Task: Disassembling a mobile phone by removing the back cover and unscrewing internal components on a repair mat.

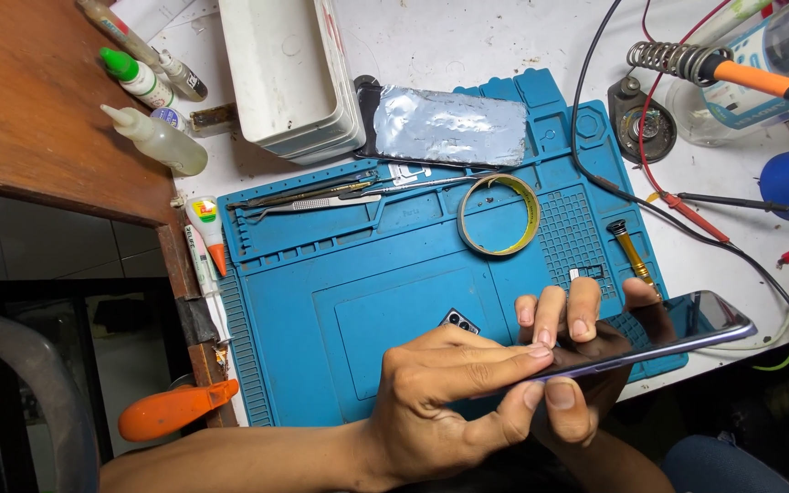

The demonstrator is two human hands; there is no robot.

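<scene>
- Now left hand (454, 393) pinches the near edge of a phone (678, 340), thumb and forefinger pressed at its rim.
- Right hand (586, 356) cradles the phone from below, fingers curled over the far edge.
- Phone is held edge-on, just above the blue mat (321, 310).
- Best done with steady, even pressure and no twisting.
- Phone is thin, glossy and dark; mat is rubbery and ridged; tape roll (499, 215) is a flat ring.
</scene>
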